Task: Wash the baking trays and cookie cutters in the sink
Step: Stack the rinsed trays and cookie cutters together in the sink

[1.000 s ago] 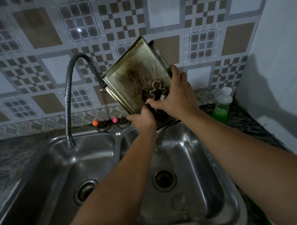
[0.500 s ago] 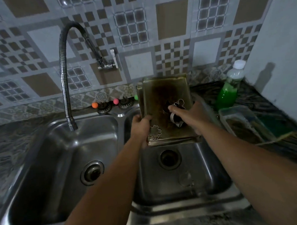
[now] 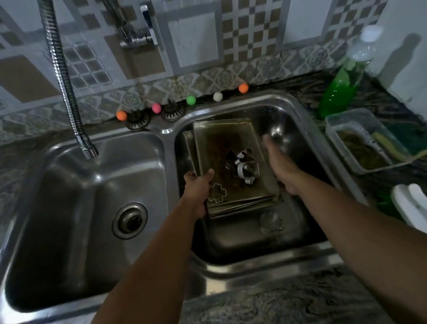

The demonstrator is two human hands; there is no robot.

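Stained trays in the basin, washing not begun.
Left hand (image 3: 196, 187) grips the stacked grimy metal baking trays (image 3: 227, 146) at seven o'clock; steel cookie cutters (image 3: 244, 167) lie on top; blurred right hand (image 3: 280, 163) spreads loose beside them.

Right hand (image 3: 280, 165) — motion-blurred, finger posture indistinct; lower baking trays (image 3: 243, 205) hidden beneath the top one; faucet hose (image 3: 59, 70) cut off at the upper edge.
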